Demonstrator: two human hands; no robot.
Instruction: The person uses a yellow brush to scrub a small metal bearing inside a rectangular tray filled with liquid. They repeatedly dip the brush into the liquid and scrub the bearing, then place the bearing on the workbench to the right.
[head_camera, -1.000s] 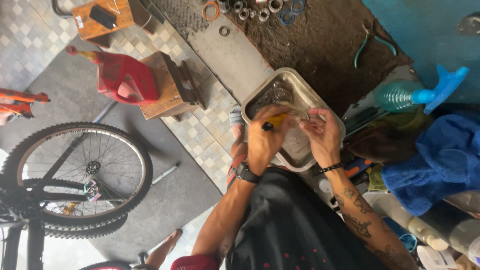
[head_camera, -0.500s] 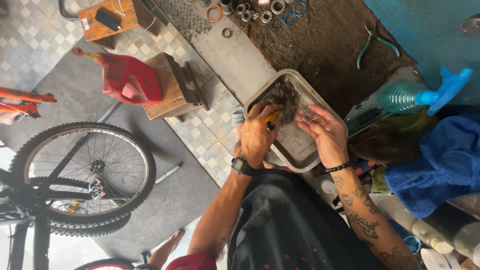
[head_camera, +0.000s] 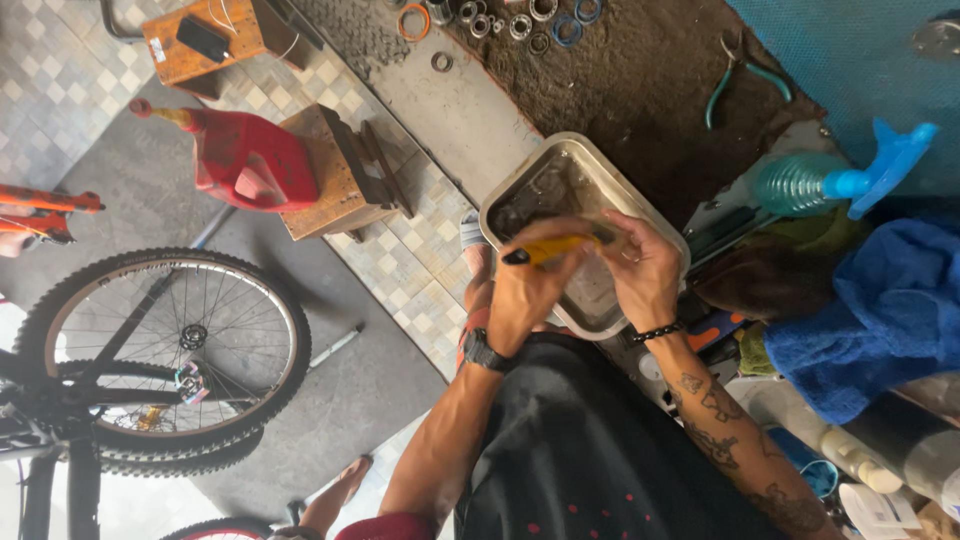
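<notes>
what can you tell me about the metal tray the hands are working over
The metal tray is a shallow rectangular pan with rounded corners and a raised rim, dull grey like steel. Its bottom looks wet and grimy, with dark residue at the far end. It sits skewed at the edge of a dirty workbench. The left hand, gripping a yellow-handled tool, and the right hand hover over its near half.

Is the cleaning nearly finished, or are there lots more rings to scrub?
In hand: the left hand works a yellow-handled brush against something the right hand holds over the metal tray. More bearing rings lie on the bench; which are already cleaned, I cannot tell.
</notes>
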